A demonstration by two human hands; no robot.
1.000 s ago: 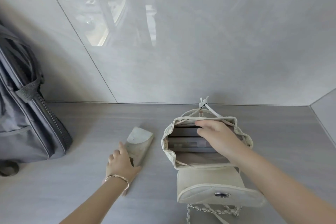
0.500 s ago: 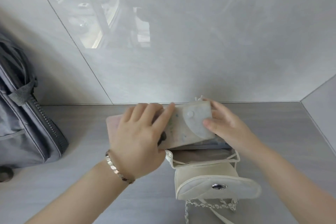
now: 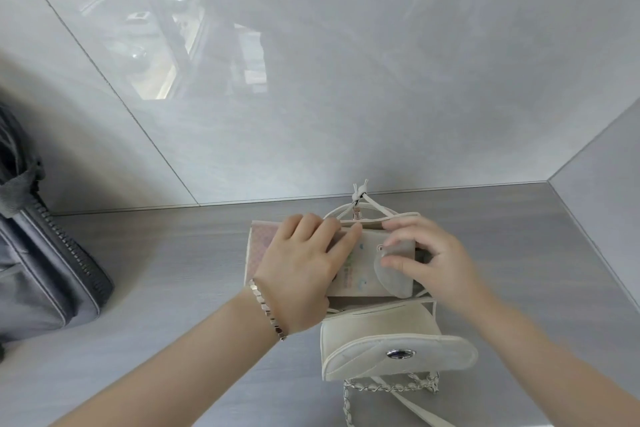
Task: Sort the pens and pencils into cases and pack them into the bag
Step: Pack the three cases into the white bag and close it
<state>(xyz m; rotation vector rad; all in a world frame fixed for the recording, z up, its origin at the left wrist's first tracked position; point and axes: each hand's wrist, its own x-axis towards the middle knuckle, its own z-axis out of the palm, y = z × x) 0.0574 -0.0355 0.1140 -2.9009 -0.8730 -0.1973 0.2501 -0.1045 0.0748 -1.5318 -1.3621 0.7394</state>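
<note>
A pale flat pencil case (image 3: 363, 269) with a rounded snap flap lies across the open mouth of a small cream bag (image 3: 381, 329). My left hand (image 3: 298, 270) grips the case's left part from above, fingers curled over its far edge. My right hand (image 3: 429, 260) pinches the flap end of the case, over the bag's opening. The bag's front flap (image 3: 398, 354) with a metal snap hangs open toward me, and its drawstring toggle (image 3: 358, 194) sticks up at the back. The bag's inside is mostly hidden by the case and hands.
A grey zipped backpack (image 3: 41, 260) leans against the tiled wall at the left. The bag's chain strap (image 3: 388, 386) trails toward me on the grey wood-look counter (image 3: 173, 270). Tiled walls close the counter at the back and right.
My left hand lifted the case off the counter at the left and carried it over the bag. My right hand left the bag's rim and took the flap end; the case now sits lower in the mouth.
</note>
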